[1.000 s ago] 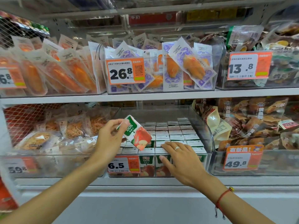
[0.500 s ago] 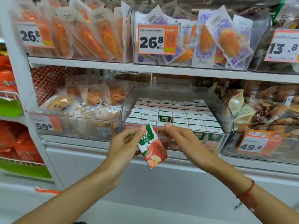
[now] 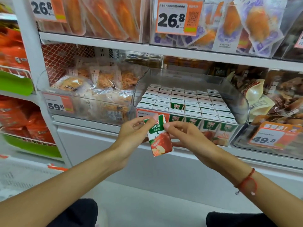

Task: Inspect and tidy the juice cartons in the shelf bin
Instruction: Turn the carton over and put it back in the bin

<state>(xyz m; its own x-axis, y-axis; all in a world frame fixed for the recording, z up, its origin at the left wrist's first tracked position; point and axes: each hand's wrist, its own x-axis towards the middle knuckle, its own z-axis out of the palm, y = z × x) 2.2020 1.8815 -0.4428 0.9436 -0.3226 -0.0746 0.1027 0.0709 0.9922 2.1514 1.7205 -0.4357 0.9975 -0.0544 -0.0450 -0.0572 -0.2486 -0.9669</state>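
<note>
A small apple juice carton (image 3: 159,136), green and white on top with a red apple below, hangs in front of the shelf edge, its printed face toward me. My left hand (image 3: 132,133) pinches its upper left corner and my right hand (image 3: 185,136) pinches its right side. Behind them stands the clear plastic shelf bin (image 3: 236,95), filled with rows of upright juice cartons (image 3: 190,102). One gap (image 3: 177,104) in the rows shows a carton's green face.
A clear bin of bagged snacks (image 3: 98,86) sits left of the juice bin, and brown pouches (image 3: 278,95) fill the bin on the right. Orange price tags (image 3: 178,17) hang on bins. The upper shelf (image 3: 147,48) overhangs. My dark-clothed knees (image 3: 78,213) are below.
My left hand carried the carton out of the bin and down in front of the shelf. My right hand left the carton tops and took hold of the carton. The view dropped lower.
</note>
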